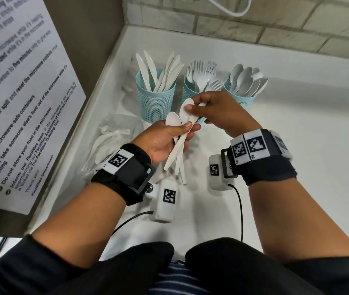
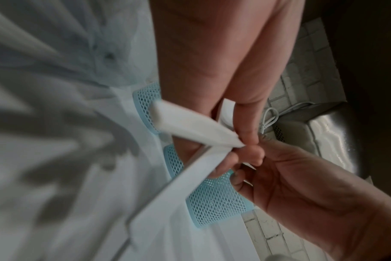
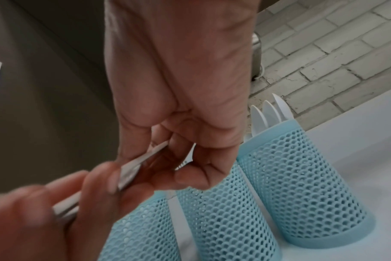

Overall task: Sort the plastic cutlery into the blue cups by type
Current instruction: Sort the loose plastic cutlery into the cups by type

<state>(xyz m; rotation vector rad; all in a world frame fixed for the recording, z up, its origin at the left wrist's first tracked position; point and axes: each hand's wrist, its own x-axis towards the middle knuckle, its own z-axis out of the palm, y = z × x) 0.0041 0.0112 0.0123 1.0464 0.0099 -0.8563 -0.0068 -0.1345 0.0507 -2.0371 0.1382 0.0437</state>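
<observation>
Three blue mesh cups stand in a row on the white counter (image 1: 297, 145): the knife cup (image 1: 156, 99) on the left, the fork cup (image 1: 187, 88) in the middle, the spoon cup (image 1: 244, 99) on the right. In front of them my left hand (image 1: 187, 130) grips a bundle of white plastic spoons (image 1: 176, 152) by the handles, bowls pointing up. My right hand (image 1: 192, 107) pinches the bowl of one spoon (image 1: 185, 111) in that bundle. The left wrist view shows the handles (image 2: 190, 123) crossing under my thumb. In the right wrist view, curled fingers (image 3: 190, 169) close on the white plastic above the cups (image 3: 301, 176).
A clear plastic bag (image 1: 116, 133) with more white cutlery lies on the counter left of my left hand. A brown side wall with a printed notice (image 1: 20, 92) bounds the left, and a brick wall (image 1: 276, 24) with a white cable (image 1: 229, 7) the back.
</observation>
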